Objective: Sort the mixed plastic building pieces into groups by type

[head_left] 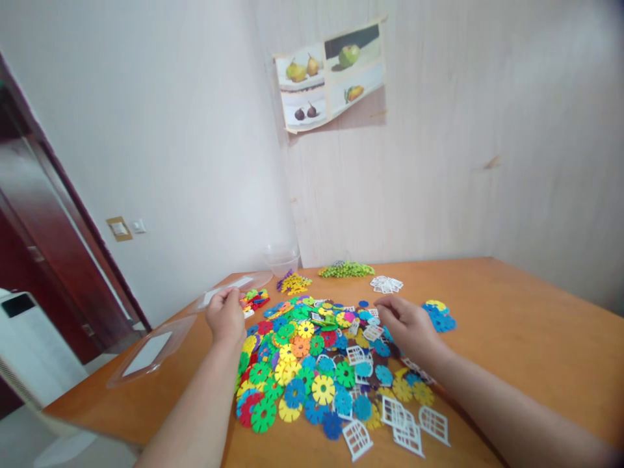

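Observation:
A big heap of colourful plastic snowflake discs (312,364) with white window-shaped pieces (409,429) lies on the wooden table (526,325). My left hand (225,316) is at the heap's left edge, fingers curled in a pinch by a small sorted stack of bright pieces (254,301); what it holds is hidden. My right hand (407,325) rests over the heap's right side, fingers bent down onto the pieces, next to a cluster of blue discs (440,318).
Sorted piles stand at the back: yellow-purple pieces (294,282), green pieces (347,268), white pieces (386,283). A clear plastic tub (281,259) sits by the wall, two clear lids (151,351) near the table's left edge. A white appliance (24,344) and a dark door are at left.

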